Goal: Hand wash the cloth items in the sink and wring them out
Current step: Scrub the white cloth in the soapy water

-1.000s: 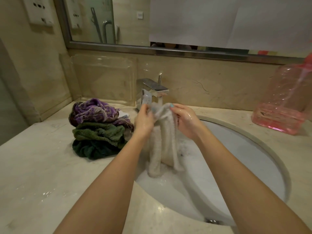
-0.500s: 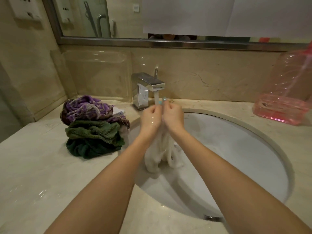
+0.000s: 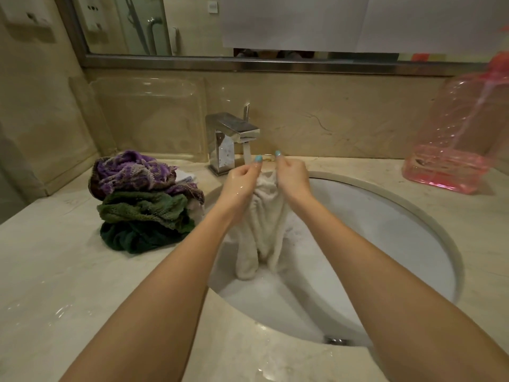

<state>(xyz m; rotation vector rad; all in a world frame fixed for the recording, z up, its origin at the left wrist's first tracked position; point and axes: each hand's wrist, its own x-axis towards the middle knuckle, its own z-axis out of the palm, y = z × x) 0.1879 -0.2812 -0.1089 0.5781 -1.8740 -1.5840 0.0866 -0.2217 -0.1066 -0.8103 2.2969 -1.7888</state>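
Note:
A wet white cloth (image 3: 264,224) hangs over the white oval sink (image 3: 385,244), its lower end touching the foamy basin. My left hand (image 3: 241,179) and my right hand (image 3: 293,175) grip its bunched top edge side by side, just under the chrome faucet (image 3: 231,139). A thin stream of water (image 3: 246,153) runs from the spout beside my left hand. On the counter left of the sink lies a pile of cloths: a purple patterned one (image 3: 132,172) on top, an olive green one (image 3: 143,208) below, a dark green one (image 3: 135,238) at the bottom.
A pink translucent plastic jug (image 3: 457,139) stands on the counter at the right, against the wall. The marble counter (image 3: 55,285) is wet in patches. A mirror (image 3: 192,26) runs above the backsplash, with wall sockets (image 3: 24,12) at the upper left.
My hands have come together and then parted slightly while rubbing the cloth's top. The cloth now hangs longer into the basin. Water is running from the spout.

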